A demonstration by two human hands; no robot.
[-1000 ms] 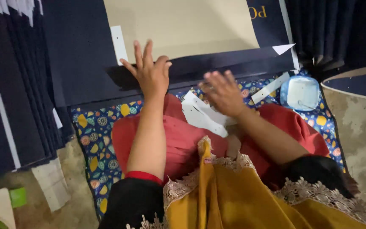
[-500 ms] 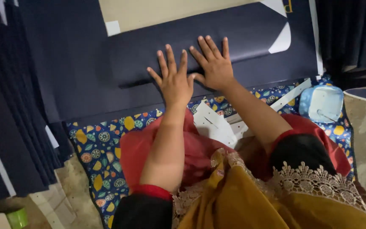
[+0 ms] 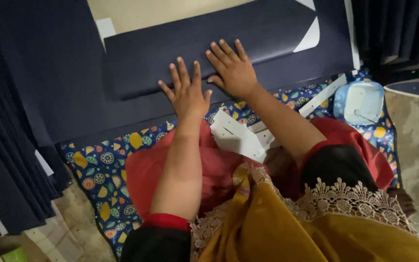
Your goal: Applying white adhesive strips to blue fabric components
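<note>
A large dark navy sheet [image 3: 73, 82] lies in front of me with a flap [image 3: 180, 46] folded over toward me. My left hand [image 3: 186, 92] presses flat on the near edge of that folded flap, fingers spread. My right hand [image 3: 231, 69] rests flat on the same flap just to the right, fingers spread and almost touching the left hand. Neither hand holds anything. Beige card [image 3: 170, 12] shows above the fold.
White paper pieces [image 3: 236, 138] lie on my lap over red cloth. A pale blue tub [image 3: 360, 102] sits at the right on a patterned mat [image 3: 100, 170]. Stacks of dark folded sheets stand at the left [image 3: 6, 160] and upper right [image 3: 396, 34].
The head view has shifted. Both hands went from the near edge and lap up onto the folded navy flap and now press side by side on it.
</note>
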